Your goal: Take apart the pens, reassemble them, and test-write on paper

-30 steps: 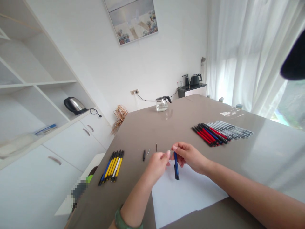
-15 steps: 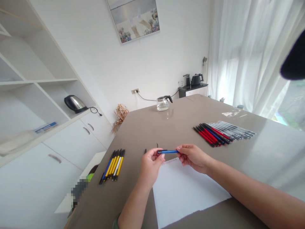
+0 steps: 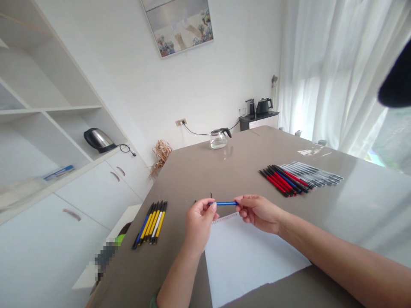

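Note:
A blue pen (image 3: 226, 203) is stretched level between my two hands, above the top edge of a white sheet of paper (image 3: 250, 261). My left hand (image 3: 201, 218) pinches its left end between thumb and fingers. At the other end, my right hand (image 3: 255, 211) grips the pen with its fingertips, the other fingers curled in. Just beyond my left hand, small dark pieces (image 3: 211, 195) lie on the table, partly hidden by the fingers. The paper has torn holes along its top edge.
Yellow, white and blue pens (image 3: 150, 224) lie in a row at the left. Red, blue and black pens (image 3: 285, 180) lie beside clear pens (image 3: 311, 174) at the right. A glass pot (image 3: 218, 139) with a black handle stands toward the table's (image 3: 199, 169) far end.
My left hand has turned its end of the pen, and its fingers now cover the black part that showed before. The view has shifted slightly.

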Demonstrator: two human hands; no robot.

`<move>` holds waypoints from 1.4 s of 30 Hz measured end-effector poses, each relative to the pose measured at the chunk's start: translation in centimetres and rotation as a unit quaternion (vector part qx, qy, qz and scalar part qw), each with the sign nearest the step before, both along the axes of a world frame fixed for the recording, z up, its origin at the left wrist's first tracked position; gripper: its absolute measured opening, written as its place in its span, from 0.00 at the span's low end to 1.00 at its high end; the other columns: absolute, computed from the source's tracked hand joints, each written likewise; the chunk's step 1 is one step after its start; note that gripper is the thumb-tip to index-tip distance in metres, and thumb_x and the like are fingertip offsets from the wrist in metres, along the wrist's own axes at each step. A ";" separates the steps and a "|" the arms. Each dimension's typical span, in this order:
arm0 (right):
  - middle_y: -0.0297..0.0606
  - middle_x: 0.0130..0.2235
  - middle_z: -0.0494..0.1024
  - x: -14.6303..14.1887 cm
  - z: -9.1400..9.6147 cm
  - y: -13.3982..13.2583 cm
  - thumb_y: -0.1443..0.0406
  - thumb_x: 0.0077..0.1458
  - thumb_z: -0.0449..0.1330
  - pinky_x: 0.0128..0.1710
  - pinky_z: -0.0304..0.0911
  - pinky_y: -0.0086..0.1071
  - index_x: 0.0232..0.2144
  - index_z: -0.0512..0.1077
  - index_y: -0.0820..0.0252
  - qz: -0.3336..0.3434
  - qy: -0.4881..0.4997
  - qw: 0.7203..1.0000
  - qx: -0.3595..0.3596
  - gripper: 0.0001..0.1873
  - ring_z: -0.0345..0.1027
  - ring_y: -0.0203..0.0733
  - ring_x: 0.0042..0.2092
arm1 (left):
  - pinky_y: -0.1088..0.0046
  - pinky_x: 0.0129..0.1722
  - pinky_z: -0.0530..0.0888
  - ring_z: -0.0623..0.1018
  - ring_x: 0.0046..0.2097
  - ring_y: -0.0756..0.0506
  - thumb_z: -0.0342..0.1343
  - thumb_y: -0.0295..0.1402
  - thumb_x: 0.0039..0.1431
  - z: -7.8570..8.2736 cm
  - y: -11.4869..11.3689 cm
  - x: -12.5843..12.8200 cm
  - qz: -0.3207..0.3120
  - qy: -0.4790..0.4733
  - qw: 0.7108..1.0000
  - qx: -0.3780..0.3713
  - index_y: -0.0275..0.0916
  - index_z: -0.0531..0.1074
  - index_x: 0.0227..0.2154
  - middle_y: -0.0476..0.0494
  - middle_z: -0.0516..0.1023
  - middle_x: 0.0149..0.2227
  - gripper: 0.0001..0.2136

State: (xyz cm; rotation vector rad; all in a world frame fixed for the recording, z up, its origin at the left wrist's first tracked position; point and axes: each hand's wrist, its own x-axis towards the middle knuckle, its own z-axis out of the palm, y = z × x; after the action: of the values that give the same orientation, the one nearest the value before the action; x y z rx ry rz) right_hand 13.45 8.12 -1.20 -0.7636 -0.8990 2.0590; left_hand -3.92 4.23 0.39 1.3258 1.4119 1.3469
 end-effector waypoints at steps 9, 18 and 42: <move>0.35 0.26 0.69 0.3 0.2 0.3 0.66 0.50 0.54 0.22 0.59 0.23 0.33 0.69 0.66 -0.016 0.032 0.999 0.023 0.09 0.60 0.28 0.23 | 0.78 0.20 0.65 0.68 0.20 0.52 0.53 0.38 0.46 -0.2 0.4 -0.8 -0.003 0.100 0.993 -0.060 0.34 0.71 0.29 0.48 0.70 0.21 0.12; 0.34 0.26 0.68 0.2 -0.2 0.3 0.68 0.47 0.57 0.22 0.58 0.22 0.31 0.68 0.66 -0.021 -0.023 0.998 0.049 0.07 0.58 0.26 0.22 | 0.79 0.21 0.64 0.66 0.21 0.54 0.54 0.38 0.47 -0.2 0.5 -1.1 0.008 -0.011 1.000 -0.026 0.35 0.69 0.30 0.50 0.67 0.22 0.11; 0.33 0.20 0.71 -5.2 -0.9 7.2 0.69 0.37 0.59 0.26 0.54 0.25 0.16 0.73 0.61 -0.009 -0.506 0.777 0.375 0.04 0.62 0.34 0.26 | 0.83 0.20 0.61 0.64 0.20 0.58 0.58 0.35 0.45 0.2 1.1 -3.2 0.018 -0.392 0.918 -0.056 0.33 0.69 0.28 0.52 0.65 0.19 0.10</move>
State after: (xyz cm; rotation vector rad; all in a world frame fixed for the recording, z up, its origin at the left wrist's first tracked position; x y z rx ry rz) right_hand 8.21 15.30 -2.13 -1.3758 -2.0916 0.9300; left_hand -7.16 5.34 0.62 0.5561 0.9257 1.5478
